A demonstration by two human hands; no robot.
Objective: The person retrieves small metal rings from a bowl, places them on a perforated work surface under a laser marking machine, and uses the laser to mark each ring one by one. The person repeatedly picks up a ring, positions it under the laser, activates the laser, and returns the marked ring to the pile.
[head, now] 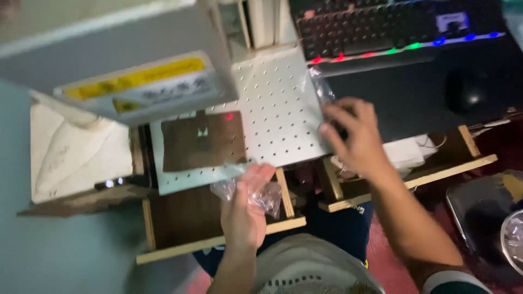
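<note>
My left hand [246,209] holds a small crumpled clear plastic bag [260,194] at the near edge of a white perforated plate [278,114]. My right hand [354,136] reaches over the plate's right edge, fingers curled around a small dark object [340,129] that is mostly hidden; a bit of clear plastic [322,90] lies just beyond it. A dark brown flat plate [204,141] lies on the perforated plate, with a red light dot [229,116] near its top right corner.
A grey machine head [120,49] with a yellow label overhangs the plate at upper left. A backlit keyboard [392,24] and a black mouse [464,88] sit on the dark desk behind. Wooden frame pieces [408,179] lie below. A dark chair [485,218] stands at right.
</note>
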